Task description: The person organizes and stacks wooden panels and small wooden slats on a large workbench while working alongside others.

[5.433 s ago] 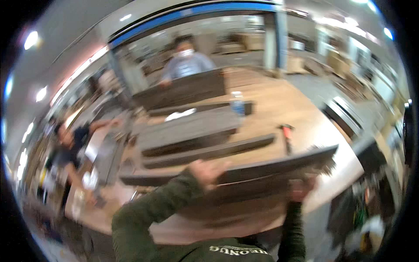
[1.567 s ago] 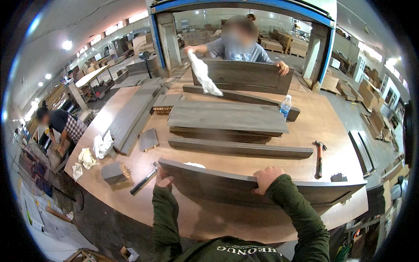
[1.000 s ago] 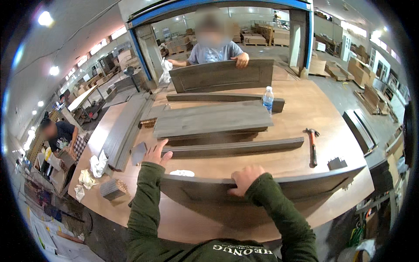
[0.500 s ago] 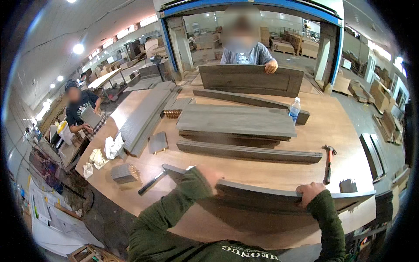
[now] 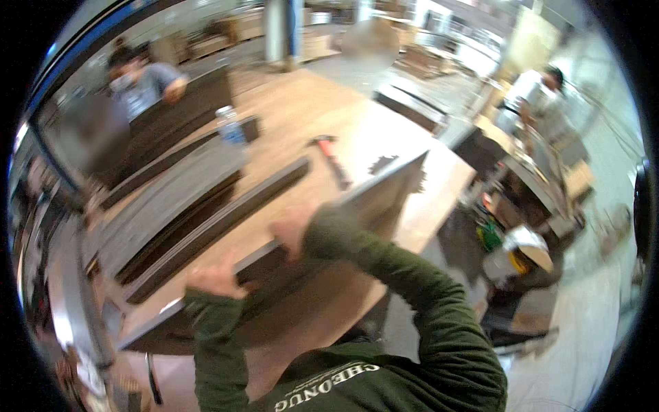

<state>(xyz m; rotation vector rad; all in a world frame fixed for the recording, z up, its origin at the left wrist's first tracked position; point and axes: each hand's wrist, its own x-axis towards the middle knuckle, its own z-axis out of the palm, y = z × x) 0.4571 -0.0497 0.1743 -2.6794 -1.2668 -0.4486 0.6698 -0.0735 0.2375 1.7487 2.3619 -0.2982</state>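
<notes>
A long dark grey wooden panel (image 5: 292, 295) stands on its edge along the near side of the table, slanting from lower left to upper right. My left hand (image 5: 216, 278) grips its top edge left of the middle, fingers curled over. Farther along the same edge, my right hand (image 5: 294, 230) is closed on the panel too, somewhat blurred. Just beyond lie long narrow grey strips (image 5: 220, 230) and a stack of grey boards (image 5: 171, 185). A hammer with a red handle (image 5: 333, 161) rests past the panel's right half.
A clear plastic bottle (image 5: 230, 127) stands by the boards. Across the wooden table (image 5: 295, 96), a co-worker (image 5: 141, 86) holds another dark panel (image 5: 182, 103) upright. Another person (image 5: 525, 99) works at the far right. A white bucket (image 5: 511, 257) is right of the table.
The view has swung to the right, so the table now appears slanted. My hands have come closer together along the panel's top edge, both still gripping it.
</notes>
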